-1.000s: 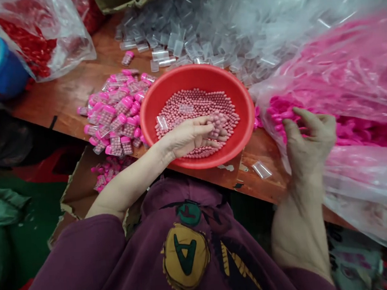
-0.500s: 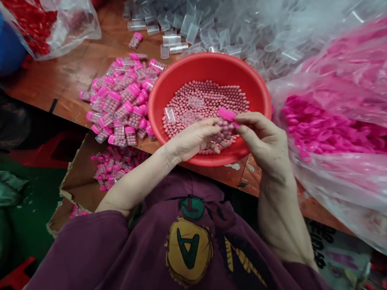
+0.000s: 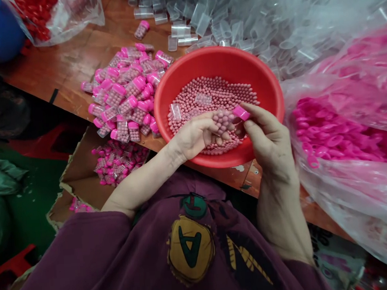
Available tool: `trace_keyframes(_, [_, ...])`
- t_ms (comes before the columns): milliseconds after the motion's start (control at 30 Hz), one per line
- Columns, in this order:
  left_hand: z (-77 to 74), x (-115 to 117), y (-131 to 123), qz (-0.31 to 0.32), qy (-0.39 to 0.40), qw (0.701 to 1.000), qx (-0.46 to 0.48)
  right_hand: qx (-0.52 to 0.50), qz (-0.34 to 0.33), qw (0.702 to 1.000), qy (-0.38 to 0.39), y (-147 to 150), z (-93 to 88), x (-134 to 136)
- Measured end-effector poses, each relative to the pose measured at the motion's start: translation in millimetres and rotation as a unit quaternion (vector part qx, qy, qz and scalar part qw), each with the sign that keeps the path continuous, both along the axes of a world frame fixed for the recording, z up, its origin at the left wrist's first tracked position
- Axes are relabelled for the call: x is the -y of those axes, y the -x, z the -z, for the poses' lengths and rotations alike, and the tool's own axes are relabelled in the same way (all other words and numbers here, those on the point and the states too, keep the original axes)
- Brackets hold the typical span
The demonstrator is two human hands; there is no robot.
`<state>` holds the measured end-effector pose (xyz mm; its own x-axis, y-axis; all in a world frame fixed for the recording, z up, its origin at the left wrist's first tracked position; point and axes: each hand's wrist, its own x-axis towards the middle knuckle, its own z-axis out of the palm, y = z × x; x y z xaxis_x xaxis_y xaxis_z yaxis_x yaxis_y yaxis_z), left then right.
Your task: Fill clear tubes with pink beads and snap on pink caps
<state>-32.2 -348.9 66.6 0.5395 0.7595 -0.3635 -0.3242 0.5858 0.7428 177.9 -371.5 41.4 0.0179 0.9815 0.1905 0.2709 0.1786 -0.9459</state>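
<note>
My left hand [image 3: 194,137] is over a red plastic basin [image 3: 216,59], its fingers around a small clear tube packed with pink beads [image 3: 223,121]. My right hand [image 3: 269,146] is just beside it, pinching a bright pink cap [image 3: 241,113] between thumb and forefinger. The cap sits close to the tube's end, and I cannot tell whether they touch. Loose pink beads [image 3: 211,93] fill the basin's bottom, with several clear tubes [image 3: 175,111] lying among them.
On the wooden table [image 3: 72,67], pink-capped bead tubes [image 3: 124,97] lie heaped left of the basin, with loose clear tubes [image 3: 185,30] behind it. A plastic bag of pink caps [image 3: 331,131] lies right. A cardboard box [image 3: 84,188] holds more capped tubes.
My right hand has left the bag of caps and come over the basin, now pinching a pink cap near the tube in my left hand. The view has shifted slightly.
</note>
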Motion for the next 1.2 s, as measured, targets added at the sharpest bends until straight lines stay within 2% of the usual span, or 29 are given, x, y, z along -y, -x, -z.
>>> trace_keyframes(167, [1.5, 0.0, -0.6, 0.004, 0.02, 1.0, 0.02, -0.027, 0.039, 0.999, -0.013, 1.1, 7.4, -3.2])
trace_keyframes(333, [0.5, -1.2, -2.6, 0.012, 0.032, 0.999, -0.007, -0.014, 0.054, 0.998, -0.032, 6.1, -3.5, -4.1])
trace_keyframes(500, [2.4, -0.6, -3.7, 0.002, 0.017, 0.999, -0.027, 0.034, 0.037, 0.998, -0.047, 8.2, -13.7, -1.1])
trace_keyframes(700, [-1.1, 2.1, -4.9, -0.021, 0.026, 0.998, -0.052, 0.077, -0.013, 0.994, -0.071, 5.7, -15.7, -1.7])
trace_keyframes(933, [-5.7, -2.0, -3.6, 0.023, 0.032, 0.998, -0.056, 0.077, -0.017, 0.995, -0.066, 5.7, -13.8, -2.7])
trace_keyframes(1033, [-6.3, -2.7, -4.3, 0.027, 0.066, 0.996, -0.055, 0.088, -0.042, 0.993, -0.06, 5.1, -14.1, -2.9])
trace_keyframes(1133, [-7.0, -0.4, -6.7, -0.01, 0.111, 0.994, -0.025, 0.11, -0.06, 0.987, -0.105, -0.1, -9.8, -6.9])
trace_keyframes(1200, [-6.9, 1.9, -8.5, -0.031, 0.111, 0.993, -0.004, 0.173, -0.035, 0.971, -0.161, -5.2, -5.0, -11.3])
